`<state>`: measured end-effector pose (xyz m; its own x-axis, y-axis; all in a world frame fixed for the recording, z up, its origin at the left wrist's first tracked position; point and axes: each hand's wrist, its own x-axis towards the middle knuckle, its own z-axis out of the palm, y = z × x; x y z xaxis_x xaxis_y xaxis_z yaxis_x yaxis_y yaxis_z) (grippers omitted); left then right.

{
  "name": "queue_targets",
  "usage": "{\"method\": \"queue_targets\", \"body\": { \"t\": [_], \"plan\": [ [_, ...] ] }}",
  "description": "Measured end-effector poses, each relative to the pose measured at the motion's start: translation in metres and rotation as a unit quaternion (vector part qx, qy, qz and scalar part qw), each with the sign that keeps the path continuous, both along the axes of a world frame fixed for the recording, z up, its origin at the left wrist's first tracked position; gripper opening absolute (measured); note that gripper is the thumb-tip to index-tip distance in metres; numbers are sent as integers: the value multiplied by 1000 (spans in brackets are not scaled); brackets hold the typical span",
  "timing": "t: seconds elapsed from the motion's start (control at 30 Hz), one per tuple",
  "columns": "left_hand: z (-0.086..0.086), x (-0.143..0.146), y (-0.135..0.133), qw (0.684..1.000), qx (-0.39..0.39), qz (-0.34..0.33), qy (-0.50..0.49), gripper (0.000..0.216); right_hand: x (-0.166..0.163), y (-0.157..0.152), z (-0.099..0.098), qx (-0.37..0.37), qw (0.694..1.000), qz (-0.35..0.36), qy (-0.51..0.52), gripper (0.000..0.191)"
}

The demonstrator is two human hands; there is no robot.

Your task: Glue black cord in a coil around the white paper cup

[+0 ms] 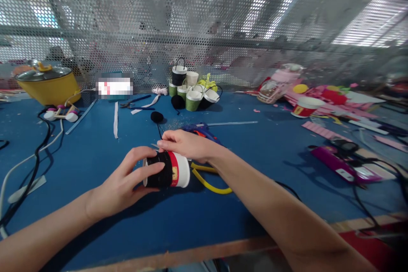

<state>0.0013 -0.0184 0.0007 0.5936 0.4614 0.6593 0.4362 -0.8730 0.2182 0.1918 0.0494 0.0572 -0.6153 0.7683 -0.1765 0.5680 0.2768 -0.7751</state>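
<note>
Paper cup [172, 171] held sideways at frame centre, black band pressed on.
We steady it in the left hand [127, 182]'s grip; right hand [188, 144] fingertips, apparently pinching the band's edge, should press evenly.

A white paper cup with a red band [178, 171], its wider part wrapped in black material, lies tipped on its side just above the blue table top [127, 229], rim pointing left, base pointing right, held between both hands.
</note>
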Motion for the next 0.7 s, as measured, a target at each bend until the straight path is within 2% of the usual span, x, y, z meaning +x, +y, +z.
{"method": "queue_targets", "body": {
  "t": [0.3,0.4,0.5,0.57,0.63,0.7],
  "plan": [
    [1,2,1,999,28,18,-8,44,2,2,-6,-2,1000,2,-16,29],
    [1,1,1,999,8,37,-10,47,2,2,-5,9,1000,-2,-25,31],
    [0,0,2,995,-79,58,-23,57,0,-1,-1,57,998,-6,-27,29],
    [0,1,4,979,-185,64,-62,69,-3,-5,1,98,994,-26,-28,25],
    [0,2,5,940,-312,54,-127,68,-6,-11,2,132,989,-49,-31,21],
    [2,5,6,886,-423,32,-186,53,-9,-16,1,162,984,-61,-34,20]
  ]
}}
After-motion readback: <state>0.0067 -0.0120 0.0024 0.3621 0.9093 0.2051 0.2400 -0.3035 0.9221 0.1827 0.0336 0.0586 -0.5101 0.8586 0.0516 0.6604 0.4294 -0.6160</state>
